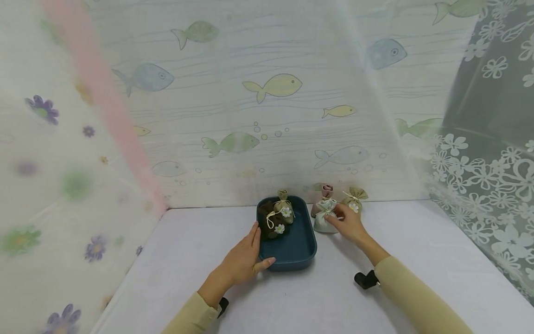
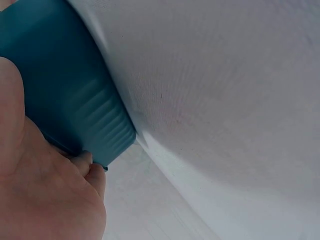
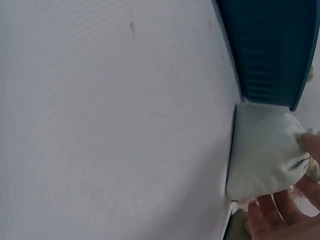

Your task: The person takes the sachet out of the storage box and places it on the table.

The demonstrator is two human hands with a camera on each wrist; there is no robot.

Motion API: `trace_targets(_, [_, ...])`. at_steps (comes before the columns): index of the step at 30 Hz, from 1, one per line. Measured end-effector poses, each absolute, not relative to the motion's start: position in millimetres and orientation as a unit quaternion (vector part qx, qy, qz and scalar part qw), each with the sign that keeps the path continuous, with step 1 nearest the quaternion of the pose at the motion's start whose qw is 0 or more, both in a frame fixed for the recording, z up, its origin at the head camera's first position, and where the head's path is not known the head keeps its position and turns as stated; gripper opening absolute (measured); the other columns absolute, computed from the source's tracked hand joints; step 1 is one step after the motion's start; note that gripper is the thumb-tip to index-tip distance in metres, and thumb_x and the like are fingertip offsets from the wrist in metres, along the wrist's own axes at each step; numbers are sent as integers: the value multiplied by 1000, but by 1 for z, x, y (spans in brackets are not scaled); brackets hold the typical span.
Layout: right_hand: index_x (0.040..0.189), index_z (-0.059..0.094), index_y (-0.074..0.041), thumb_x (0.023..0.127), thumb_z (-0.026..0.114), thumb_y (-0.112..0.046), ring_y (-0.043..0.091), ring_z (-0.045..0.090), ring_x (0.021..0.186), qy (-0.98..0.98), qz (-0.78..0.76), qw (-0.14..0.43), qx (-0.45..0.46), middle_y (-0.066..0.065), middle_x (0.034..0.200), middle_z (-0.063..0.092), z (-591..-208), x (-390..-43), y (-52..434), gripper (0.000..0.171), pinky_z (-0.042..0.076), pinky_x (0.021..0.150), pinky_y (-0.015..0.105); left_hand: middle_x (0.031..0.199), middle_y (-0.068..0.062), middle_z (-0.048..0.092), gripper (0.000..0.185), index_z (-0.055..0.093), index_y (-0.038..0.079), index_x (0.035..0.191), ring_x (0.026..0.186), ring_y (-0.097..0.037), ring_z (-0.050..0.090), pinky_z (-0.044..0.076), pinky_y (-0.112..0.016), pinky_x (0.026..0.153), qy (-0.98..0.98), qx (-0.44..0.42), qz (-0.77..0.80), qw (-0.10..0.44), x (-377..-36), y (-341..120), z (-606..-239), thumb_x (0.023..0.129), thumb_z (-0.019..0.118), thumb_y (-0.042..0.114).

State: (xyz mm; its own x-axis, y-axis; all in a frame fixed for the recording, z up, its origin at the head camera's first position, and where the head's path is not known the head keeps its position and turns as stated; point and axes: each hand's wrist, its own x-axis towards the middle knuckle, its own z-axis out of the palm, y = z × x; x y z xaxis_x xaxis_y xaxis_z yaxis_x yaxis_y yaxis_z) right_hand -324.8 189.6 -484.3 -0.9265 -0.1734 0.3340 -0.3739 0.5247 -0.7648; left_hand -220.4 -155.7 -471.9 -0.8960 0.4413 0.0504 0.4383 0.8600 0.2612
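A dark teal tray (image 1: 292,265) stands on the table with two small drawstring pouches inside: a dark brown pouch (image 1: 267,230) and an olive-green pouch (image 1: 287,211), each with a white daisy. My left hand (image 1: 238,262) rests against the tray's near left corner, fingers along the left side and thumb across the near rim. To the tray's right, my right hand (image 1: 349,224) pinches a pale mint pouch (image 3: 265,150) at its gathered neck. The pouch stands upright, close beside the tray wall. Behind it are a dusty pink pouch (image 1: 327,189) and another olive pouch (image 1: 358,195).
The tray and pouches stand near the far edge of a white-covered table (image 1: 175,260). A sheer curtain (image 1: 267,116) printed with fish hangs behind it. Floral curtains flank both sides.
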Motion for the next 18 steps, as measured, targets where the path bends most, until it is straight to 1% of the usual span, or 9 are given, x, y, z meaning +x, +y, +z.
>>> trace_targets(6, [117, 66, 8, 98, 68, -14, 40, 64, 109, -870, 460, 99, 150, 26, 119, 66, -484, -327, 187, 29, 52, 94, 50, 170, -21, 1, 100, 12, -8, 161, 155, -36, 19, 28, -49, 121, 964, 228, 137, 8, -220, -156, -471, 102, 44, 66])
trace_targets(9, [114, 67, 8, 99, 66, -14, 40, 64, 107, -869, 462, 94, 148, 26, 118, 66, -481, -327, 186, 27, 52, 94, 49, 170, -21, 2, 99, 12, -8, 160, 155, -36, 18, 28, -49, 122, 964, 229, 137, 6, -220, -156, -471, 102, 45, 65])
trace_targets(14, [103, 68, 6, 98, 66, -11, 41, 64, 106, -866, 467, 93, 152, 25, 113, 66, -478, -323, 186, 18, 52, 93, 51, 170, -22, 2, 99, 13, -9, 160, 155, -36, 19, 29, -49, 121, 964, 230, 136, 1, -220, -156, -471, 102, 46, 64])
trace_targets(18, [101, 68, 6, 97, 67, -7, 40, 63, 106, -863, 472, 95, 154, 24, 111, 65, -477, -319, 186, 13, 52, 93, 49, 170, -22, 3, 99, 13, -9, 160, 154, -37, 20, 29, -49, 121, 964, 228, 140, 3, -220, -156, -471, 102, 47, 64])
